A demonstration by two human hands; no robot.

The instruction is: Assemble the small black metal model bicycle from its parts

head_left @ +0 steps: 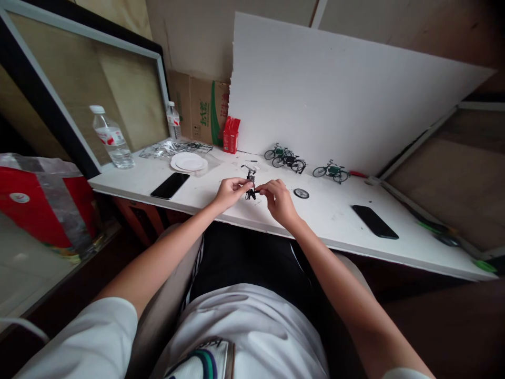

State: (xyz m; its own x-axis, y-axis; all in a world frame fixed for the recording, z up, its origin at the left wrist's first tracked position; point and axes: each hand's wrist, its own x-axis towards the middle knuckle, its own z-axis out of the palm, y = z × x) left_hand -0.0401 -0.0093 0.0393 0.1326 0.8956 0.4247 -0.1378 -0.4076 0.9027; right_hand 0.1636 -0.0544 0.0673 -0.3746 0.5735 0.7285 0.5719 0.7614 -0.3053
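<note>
Over the front of the table, my left hand is closed on a small dark model bicycle frame. Handlebars stick up at the frame's top, and no wheels show on it. My right hand is closed in a pinch at the lower right of the frame, with a small thin black piece between thumb and fingertips; its exact kind is too small to tell. To the right of that hand a loose spoked model wheel lies flat on the table.
Miniature bicycles, one black and one green, stand along the white board. Phones lie to the left and right. White plates, a water bottle, a red box and bagged parts occupy the left.
</note>
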